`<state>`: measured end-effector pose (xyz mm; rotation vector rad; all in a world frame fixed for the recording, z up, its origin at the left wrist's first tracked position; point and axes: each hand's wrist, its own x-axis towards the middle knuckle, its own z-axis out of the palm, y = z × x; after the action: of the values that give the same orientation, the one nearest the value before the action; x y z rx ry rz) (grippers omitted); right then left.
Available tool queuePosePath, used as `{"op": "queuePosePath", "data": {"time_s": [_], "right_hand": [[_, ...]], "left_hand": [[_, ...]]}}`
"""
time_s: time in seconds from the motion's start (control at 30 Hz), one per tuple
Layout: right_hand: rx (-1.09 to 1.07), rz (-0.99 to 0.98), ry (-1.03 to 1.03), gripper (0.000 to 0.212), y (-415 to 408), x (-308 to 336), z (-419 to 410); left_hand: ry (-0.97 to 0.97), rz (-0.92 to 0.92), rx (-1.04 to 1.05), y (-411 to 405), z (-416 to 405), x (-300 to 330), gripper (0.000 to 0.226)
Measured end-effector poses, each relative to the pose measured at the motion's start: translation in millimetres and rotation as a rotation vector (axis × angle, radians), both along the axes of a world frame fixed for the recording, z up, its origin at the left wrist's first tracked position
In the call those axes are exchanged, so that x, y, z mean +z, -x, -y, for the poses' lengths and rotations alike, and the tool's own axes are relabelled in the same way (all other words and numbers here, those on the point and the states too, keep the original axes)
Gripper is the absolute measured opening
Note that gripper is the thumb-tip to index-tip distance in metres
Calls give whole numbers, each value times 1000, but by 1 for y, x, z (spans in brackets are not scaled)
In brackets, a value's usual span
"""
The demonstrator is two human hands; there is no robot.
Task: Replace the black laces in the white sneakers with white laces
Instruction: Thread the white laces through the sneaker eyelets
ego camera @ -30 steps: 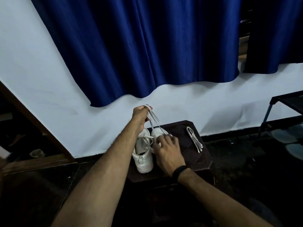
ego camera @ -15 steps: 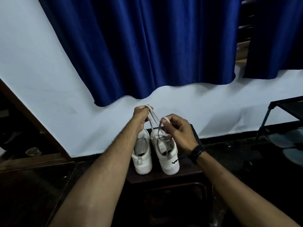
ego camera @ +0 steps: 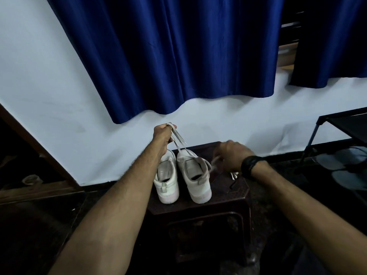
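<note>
Against a white wall under a blue curtain (ego camera: 168, 56), two sneakers (ego camera: 179, 175) stand on a dark stool (ego camera: 234, 197); the left hand (ego camera: 161, 135) pinches the white lace (ego camera: 178, 141) taut above them, which should steady threading, while the blurred right hand (ego camera: 231, 155) apparently pinches its other end.

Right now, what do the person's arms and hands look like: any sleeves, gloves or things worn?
Both forearms are bare, with no sleeves in view, and neither hand is gloved. The left hand shows no ring or band. The right hand is motion-blurred; a black wristband circles its wrist.
</note>
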<state>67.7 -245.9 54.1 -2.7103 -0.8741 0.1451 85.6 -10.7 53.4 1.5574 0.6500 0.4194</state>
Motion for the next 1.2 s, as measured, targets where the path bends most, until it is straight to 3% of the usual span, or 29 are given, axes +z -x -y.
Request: {"op": "queuePosePath", "data": {"time_s": [0.03, 0.13, 0.23, 0.3, 0.5, 0.7, 0.83, 0.9, 1.0, 1.07, 1.1, 1.13, 1.2], "right_hand": [[-17, -8, -191, 7, -2, 0, 1], [-88, -179, -678, 33, -13, 3, -2], [-20, -357, -938, 35, -6, 22, -8], [96, -392, -991, 31, 1, 41, -10], [312, -339, -593, 18, 1, 46, -2], [176, -262, -729, 19, -6, 25, -23], [-2, -174, -428, 9, -3, -24, -51], [69, -154, -340, 17, 8, -52, -60], [240, -359, -541, 6, 32, -65, -62], [47, -306, -758, 10, 35, -65, -64], [-126, -136, -755, 8, 29, -68, -65], [-270, 10, -639, 16, 23, -69, -65], [-336, 3, -286, 45, 21, -74, -66]], "left_hand": [[3, 1, -1, 0, 2, -1, 30], [6, 12, -2, 1, 6, 2, 29], [-18, 15, -15, 3, 6, 6, 28], [-22, 8, -23, 5, 5, 6, 26], [-6, -2, -9, 7, 4, 8, 26], [-70, -10, -58, 5, 15, 15, 26], [-117, -19, -73, 4, 19, 17, 30], [-133, -14, -77, 4, 18, 19, 30], [-146, 14, -84, 3, 15, 26, 30], [-159, 19, -87, 2, 14, 29, 29], [-164, 14, -88, 2, 15, 29, 28], [-166, 9, -90, 1, 16, 30, 27], [-163, 7, -93, 1, 18, 29, 28]]}}
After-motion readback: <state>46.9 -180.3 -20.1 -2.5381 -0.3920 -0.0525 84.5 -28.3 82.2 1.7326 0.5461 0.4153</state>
